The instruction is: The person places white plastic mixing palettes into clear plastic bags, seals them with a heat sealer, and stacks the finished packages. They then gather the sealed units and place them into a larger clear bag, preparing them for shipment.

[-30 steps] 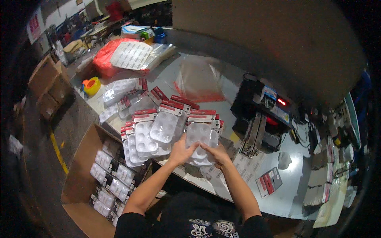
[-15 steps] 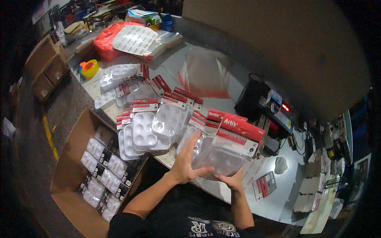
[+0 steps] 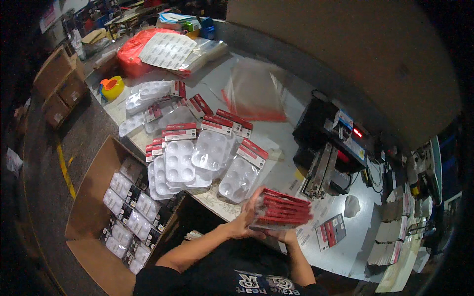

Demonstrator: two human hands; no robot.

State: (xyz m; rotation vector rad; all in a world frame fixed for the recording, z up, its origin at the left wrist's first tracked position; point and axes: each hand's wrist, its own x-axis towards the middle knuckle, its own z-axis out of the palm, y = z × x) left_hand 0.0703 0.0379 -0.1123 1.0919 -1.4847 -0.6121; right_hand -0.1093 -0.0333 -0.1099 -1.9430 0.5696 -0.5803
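A stack of bagged plastic paint palettes with red header cards (image 3: 282,209) is held between both hands near the table's front edge, its card edges facing up. My left hand (image 3: 245,220) is closed round its left side. My right hand (image 3: 283,236) grips the stack from below, fingers partly hidden. Just beyond lies a bagged white palette (image 3: 239,179) with a red card. To the left, several more bagged palettes (image 3: 179,162) overlap in a loose pile. A loose red and grey header card (image 3: 330,232) rests on the table to the right.
An open cardboard box (image 3: 91,217) with rows of packed palettes stands at the lower left. A black sealing machine (image 3: 321,130) occupies the right side. Clear bags (image 3: 256,93), a red plastic bag (image 3: 132,52) and a yellow tape roll (image 3: 112,89) lie farther back. Card stacks (image 3: 387,232) line the right edge.
Both hands have drawn the stack down toward me and tipped it, so the card edges show instead of the front. The single bagged palette beyond it is now uncovered.
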